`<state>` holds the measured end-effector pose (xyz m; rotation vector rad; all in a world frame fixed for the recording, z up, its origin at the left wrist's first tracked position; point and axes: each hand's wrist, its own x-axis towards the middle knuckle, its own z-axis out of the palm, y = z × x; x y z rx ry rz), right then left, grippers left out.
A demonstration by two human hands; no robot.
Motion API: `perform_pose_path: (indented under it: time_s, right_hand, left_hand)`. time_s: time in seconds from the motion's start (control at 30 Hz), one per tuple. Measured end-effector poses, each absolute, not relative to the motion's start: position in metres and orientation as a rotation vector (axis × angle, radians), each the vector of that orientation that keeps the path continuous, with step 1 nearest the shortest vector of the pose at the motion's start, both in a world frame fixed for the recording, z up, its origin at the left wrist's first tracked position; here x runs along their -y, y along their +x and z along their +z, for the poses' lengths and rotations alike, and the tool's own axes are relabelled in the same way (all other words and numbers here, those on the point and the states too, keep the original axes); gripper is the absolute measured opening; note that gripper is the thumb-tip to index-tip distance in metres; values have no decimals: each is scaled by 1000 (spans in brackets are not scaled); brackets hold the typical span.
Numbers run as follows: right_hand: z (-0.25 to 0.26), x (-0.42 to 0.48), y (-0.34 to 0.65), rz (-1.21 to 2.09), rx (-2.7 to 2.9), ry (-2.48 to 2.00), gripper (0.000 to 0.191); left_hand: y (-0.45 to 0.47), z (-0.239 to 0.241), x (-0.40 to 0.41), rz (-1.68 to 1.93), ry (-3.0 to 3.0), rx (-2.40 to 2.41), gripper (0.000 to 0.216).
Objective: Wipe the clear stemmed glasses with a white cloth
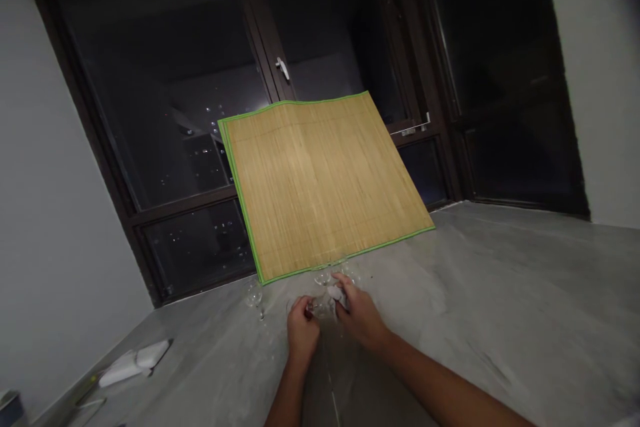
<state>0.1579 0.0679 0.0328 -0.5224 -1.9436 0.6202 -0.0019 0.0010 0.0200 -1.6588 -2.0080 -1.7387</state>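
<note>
In the head view my left hand (pixel 303 332) is closed around one end of a clear glass (pixel 323 306), low over the grey surface. My right hand (pixel 363 318) pinches a crumpled white tissue (pixel 337 294) against the glass's other side. Just beyond my fingers stand more clear glasses (pixel 323 276), close to the lower edge of a folded bamboo mat. Off to the left, a stemmed glass (pixel 254 295) appears on the same surface. The clear glass is hard to make out between my hands, and its exact shape is blurred.
The bamboo mat (pixel 325 180) with green edging leans against dark windows (pixel 170 80). A grey marbled sill (pixel 480 307) spreads beneath everything. At the lower left lies a white packet of tissues (pixel 134 363), with a cylindrical container (pixel 12 408) at the corner.
</note>
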Motion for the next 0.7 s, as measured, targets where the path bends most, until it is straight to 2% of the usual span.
perform_pose_path:
  time_s: [0.2,0.37,0.7]
  right_hand:
    - [35,-62,156,757,1871,-559,49]
    - [35,-58,155,787,1898,-586,54]
    - [35,-60,156,588,2114,-692,63]
  left_hand:
    - [2,14,-1,-1695,-1630,2006,11]
    - [3,12,-1,-1644,-1674,1977,12]
    - [10,20,6,-1460,-1645,1933,22]
